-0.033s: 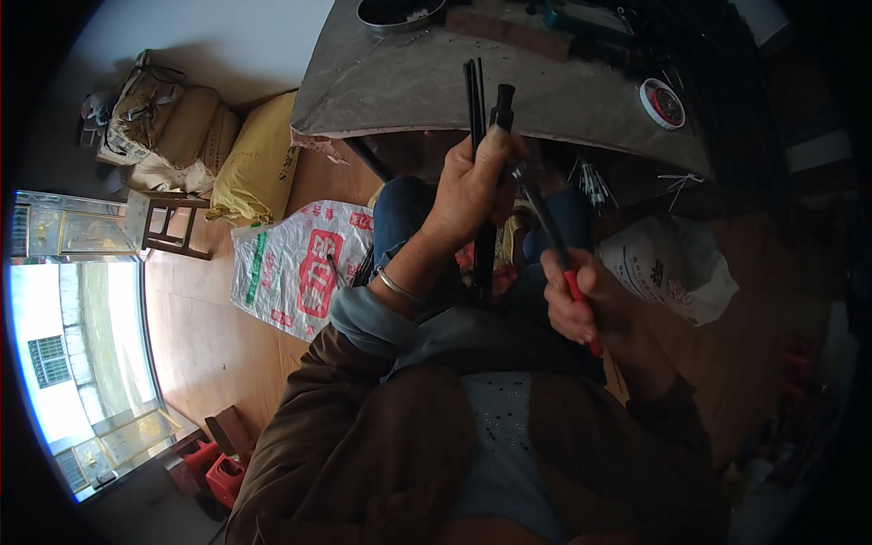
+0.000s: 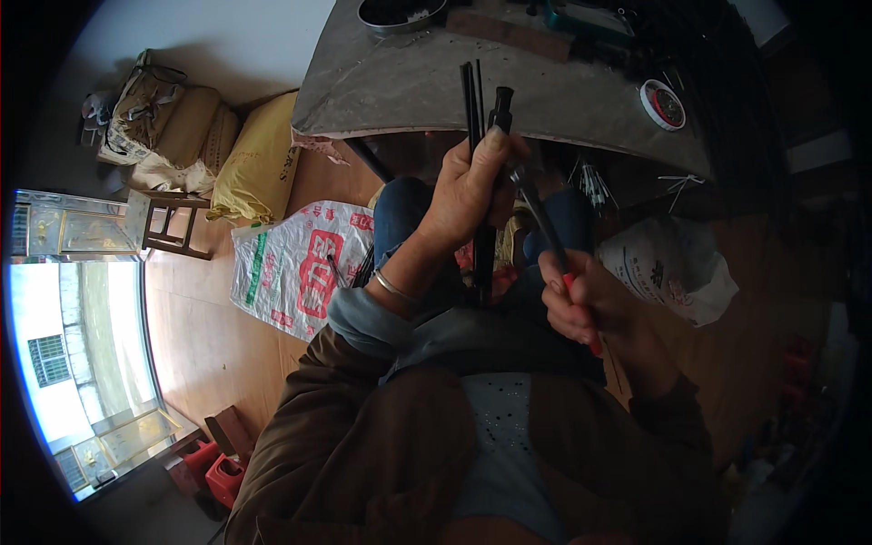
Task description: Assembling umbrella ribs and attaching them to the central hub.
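At the near edge of the tabletop (image 2: 381, 91), I have the left hand (image 2: 470, 186) wrapped around black rods (image 2: 469, 102) and the right hand (image 2: 589, 298) gripping a tool (image 2: 544, 222) angled toward them, seemingly working on them, so the next move calls for steadiness.

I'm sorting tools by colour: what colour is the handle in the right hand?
The handle is red, seen best in the head view.
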Motion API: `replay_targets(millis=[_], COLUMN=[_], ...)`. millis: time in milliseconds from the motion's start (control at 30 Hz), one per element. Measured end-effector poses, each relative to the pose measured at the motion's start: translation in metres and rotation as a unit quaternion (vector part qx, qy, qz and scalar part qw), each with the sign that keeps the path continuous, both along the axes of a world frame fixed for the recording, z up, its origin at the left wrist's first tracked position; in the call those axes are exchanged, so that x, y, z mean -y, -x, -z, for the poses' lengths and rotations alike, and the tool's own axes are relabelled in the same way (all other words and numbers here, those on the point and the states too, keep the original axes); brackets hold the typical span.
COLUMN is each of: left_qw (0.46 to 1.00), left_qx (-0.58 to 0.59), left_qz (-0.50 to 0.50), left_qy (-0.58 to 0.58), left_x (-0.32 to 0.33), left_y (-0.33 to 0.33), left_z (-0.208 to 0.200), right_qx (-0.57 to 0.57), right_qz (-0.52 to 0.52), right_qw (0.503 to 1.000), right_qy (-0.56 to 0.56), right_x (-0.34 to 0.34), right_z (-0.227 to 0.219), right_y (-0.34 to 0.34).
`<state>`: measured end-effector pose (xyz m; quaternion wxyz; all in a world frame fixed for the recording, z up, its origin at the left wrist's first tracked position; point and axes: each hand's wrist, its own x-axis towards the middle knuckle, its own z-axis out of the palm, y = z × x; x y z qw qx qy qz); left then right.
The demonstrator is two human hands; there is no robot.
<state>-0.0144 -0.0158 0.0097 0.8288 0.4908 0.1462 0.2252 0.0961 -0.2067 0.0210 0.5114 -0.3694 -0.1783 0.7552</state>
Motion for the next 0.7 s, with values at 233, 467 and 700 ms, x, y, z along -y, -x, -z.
replay_targets(millis=[233,467,700], left_qw=[0.999,0.998,0.999], left_qx=[-0.032,-0.001,-0.018], left_qz=[-0.032,-0.029,-0.029], left_qy=[-0.024,-0.053,-0.012], left_x=[-0.008,0.005,0.004], left_y=[0.009,0.008,0.008], left_z=[0.000,-0.002,-0.002], right_qx=[0.612,-0.071,0.393], right_qz=[0.128,-0.067,0.003], right_qw=[0.769,0.995,0.920], right_qy=[-0.133,-0.013,-0.008], right_x=[-0.013,0.012,0.012], right_z=[-0.016,-0.009,-0.046], right_y=[0.006,-0.007,-0.024])
